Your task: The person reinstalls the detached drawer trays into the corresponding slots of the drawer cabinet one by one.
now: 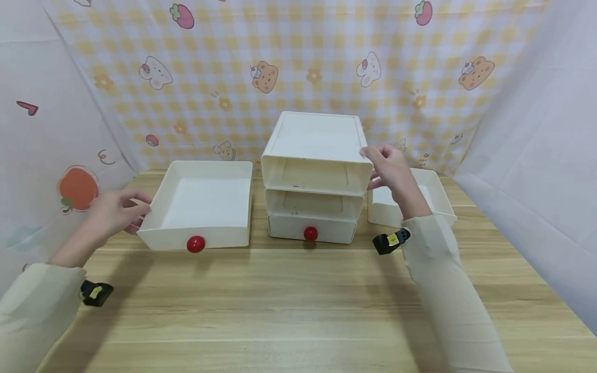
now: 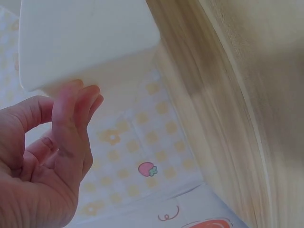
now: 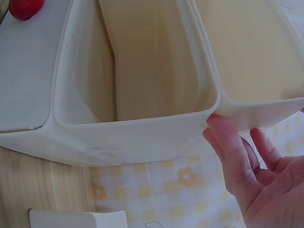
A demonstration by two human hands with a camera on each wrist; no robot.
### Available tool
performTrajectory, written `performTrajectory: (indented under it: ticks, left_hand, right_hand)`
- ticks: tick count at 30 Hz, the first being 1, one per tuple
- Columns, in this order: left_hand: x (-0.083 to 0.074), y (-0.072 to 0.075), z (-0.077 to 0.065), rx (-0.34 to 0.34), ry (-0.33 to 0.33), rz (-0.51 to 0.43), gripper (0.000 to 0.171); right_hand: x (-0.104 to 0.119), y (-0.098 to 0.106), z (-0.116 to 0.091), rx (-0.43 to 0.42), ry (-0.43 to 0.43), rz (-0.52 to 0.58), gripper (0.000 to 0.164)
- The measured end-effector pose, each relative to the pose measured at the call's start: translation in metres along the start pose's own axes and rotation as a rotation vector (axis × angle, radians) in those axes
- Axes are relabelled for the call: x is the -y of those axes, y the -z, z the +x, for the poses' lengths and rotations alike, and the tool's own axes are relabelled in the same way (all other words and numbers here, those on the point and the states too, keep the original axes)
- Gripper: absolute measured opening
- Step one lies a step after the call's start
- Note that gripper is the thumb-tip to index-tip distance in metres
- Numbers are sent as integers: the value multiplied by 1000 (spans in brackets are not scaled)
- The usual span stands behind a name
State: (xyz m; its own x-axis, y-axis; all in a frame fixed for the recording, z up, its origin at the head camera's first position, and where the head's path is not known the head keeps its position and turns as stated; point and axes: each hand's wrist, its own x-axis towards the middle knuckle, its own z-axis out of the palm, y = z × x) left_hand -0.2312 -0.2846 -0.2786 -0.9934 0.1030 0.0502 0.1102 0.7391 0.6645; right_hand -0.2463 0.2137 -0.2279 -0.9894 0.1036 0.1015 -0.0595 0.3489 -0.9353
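Note:
A white drawer unit (image 1: 319,135) of three tiers stands mid-table; its upper two compartments gape without drawers. Its lowest drawer (image 1: 284,228) is in, with a red knob (image 1: 310,233). My right hand (image 1: 391,168) touches the unit's right side near the top, with fingertips at the top edge and lower on the side wall. In the right wrist view, fingertips meet the seam between the upper tiers. At the left, my left hand (image 1: 116,211) has its fingertips against the left wall of a loose white drawer (image 1: 224,237) with a red knob in front.
Another loose white drawer (image 1: 434,194) lies right of the unit, partly hidden by the right forearm. The wooden table (image 1: 289,300) runs in front. A checked curtain (image 1: 308,41) hangs close behind, with white cloth (image 1: 541,129) at the right.

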Motion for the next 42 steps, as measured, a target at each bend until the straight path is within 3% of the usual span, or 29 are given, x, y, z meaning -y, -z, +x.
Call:
performTrajectory:
  ticks: [13, 22, 25, 31, 42]
  left_hand:
    - [5, 8, -36, -23, -10, 41, 34]
    - [5, 9, -60, -60, -82, 31, 23]
    - [5, 9, -67, -64, -106, 3, 12]
    - [9, 7, -79, -35, -105, -51, 29]
    - [12, 6, -95, -35, -98, -53, 19]
  right_hand:
    - [0, 0, 0, 1, 2, -2, 32]
    - [0, -1, -1, 6, -2, -5, 33]
    - [1, -1, -1, 3, -7, 1, 33]
    - [1, 0, -1, 6, -5, 2, 32]
    - [1, -2, -1, 5, 4, 1, 32]
